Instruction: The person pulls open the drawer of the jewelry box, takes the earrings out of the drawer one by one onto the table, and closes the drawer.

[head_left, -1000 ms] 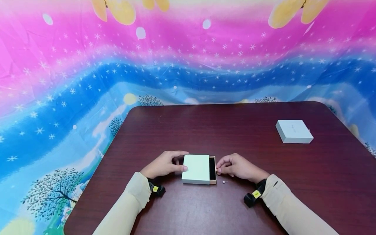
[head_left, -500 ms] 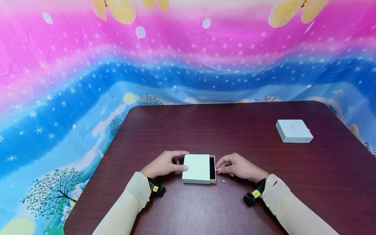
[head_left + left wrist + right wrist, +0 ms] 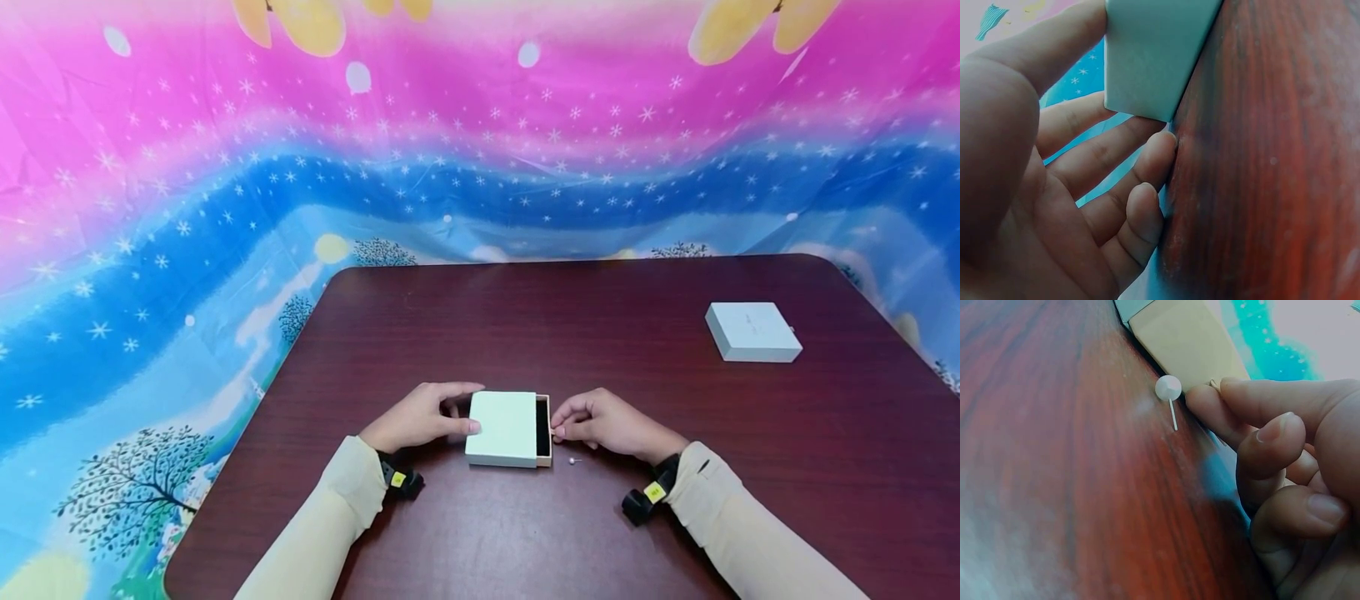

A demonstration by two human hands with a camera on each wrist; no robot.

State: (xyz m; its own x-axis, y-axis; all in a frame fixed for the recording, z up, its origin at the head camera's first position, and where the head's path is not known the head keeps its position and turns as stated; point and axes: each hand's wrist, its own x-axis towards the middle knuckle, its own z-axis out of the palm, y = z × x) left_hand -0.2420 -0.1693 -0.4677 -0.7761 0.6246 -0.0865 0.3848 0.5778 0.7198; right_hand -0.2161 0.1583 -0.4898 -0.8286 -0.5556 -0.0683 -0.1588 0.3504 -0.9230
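A pale, flat drawer-style box (image 3: 502, 427) lies on the table in front of me, its tan drawer (image 3: 1188, 344) slid partly out to the right. Black lining shows in the gap. My left hand (image 3: 416, 418) holds the sleeve's left end, with the thumb on the near side and fingers at the far side. At the drawer's right end, my right hand (image 3: 600, 425) pinches a small pull tab (image 3: 1213, 384) between thumb and forefinger. A pearl stud earring (image 3: 1168, 388) lies on the wood just in front of the right fingers, its thin post pointing away from the box.
A second closed white box (image 3: 753, 332) with faint lettering lies at the back right of the dark red-brown table (image 3: 525, 325). Behind the table hangs a printed pink and blue cloth (image 3: 480, 167). Each wrist wears a black camera strap.
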